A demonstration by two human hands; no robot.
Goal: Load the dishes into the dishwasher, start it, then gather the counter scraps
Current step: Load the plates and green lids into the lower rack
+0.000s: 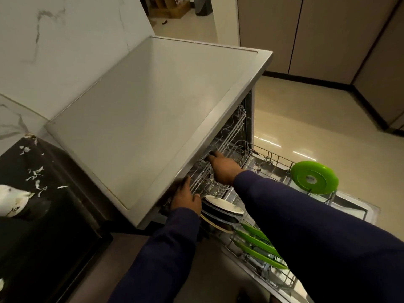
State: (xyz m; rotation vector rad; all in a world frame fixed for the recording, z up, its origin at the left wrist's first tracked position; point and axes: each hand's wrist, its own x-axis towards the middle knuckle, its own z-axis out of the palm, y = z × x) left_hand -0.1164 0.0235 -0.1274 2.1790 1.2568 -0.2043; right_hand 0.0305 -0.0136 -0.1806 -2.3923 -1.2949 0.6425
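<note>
The dishwasher point(153, 110) stands open with its lower rack point(275, 158) pulled out over the door. Both of my hands reach into the upper rack point(229, 136) under the grey top. My right hand point(223, 169) has its fingers curled on the wire of the upper rack. My left hand point(185, 197) rests at the rack's front edge, its fingertips hidden under the top. In the lower rack stand a white plate point(223, 204) with dark plates behind it, several green plates point(260, 243) on edge, and a green round dish point(314, 178) at the far end.
To the left is a black counter point(43, 237) with white vegetable scraps point(35, 173) scattered on it and a white object point(11, 200) at its left edge. Beige floor point(306, 119) and tall cabinets lie to the right.
</note>
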